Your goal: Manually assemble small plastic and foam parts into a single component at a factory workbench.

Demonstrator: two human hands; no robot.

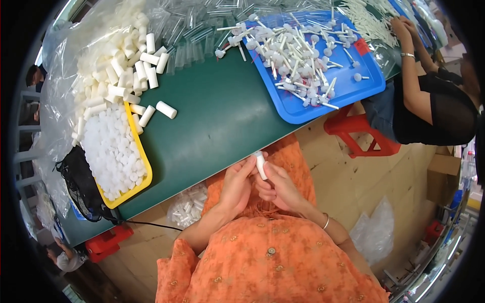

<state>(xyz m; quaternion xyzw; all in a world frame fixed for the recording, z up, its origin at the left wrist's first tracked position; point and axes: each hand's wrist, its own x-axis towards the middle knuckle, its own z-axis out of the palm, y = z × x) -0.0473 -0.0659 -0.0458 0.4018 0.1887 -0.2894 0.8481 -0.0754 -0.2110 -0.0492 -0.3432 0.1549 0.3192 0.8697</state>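
Over my lap, just off the near edge of the green table point(207, 121), both hands are closed on one small white cylinder point(260, 167), which stands nearly upright. The fingertips of my left hand point(238, 183) pinch it near its upper end. My right hand point(281, 188) grips its side and lower part. Similar white cylinders point(116, 68) are heaped on the table at the left, a loose one point(166, 109) apart from the pile. In front of that heap, a yellow tray point(145, 160) carries many small white round caps.
A blue tray point(293, 115) at the right bears a tangle of white sticks with round translucent heads. Clear tubes point(197, 30) lie along the back. A co-worker's hand point(401, 28) is at white sticks on the far right. A red stool point(358, 134) and plastic bags point(375, 230) are below.
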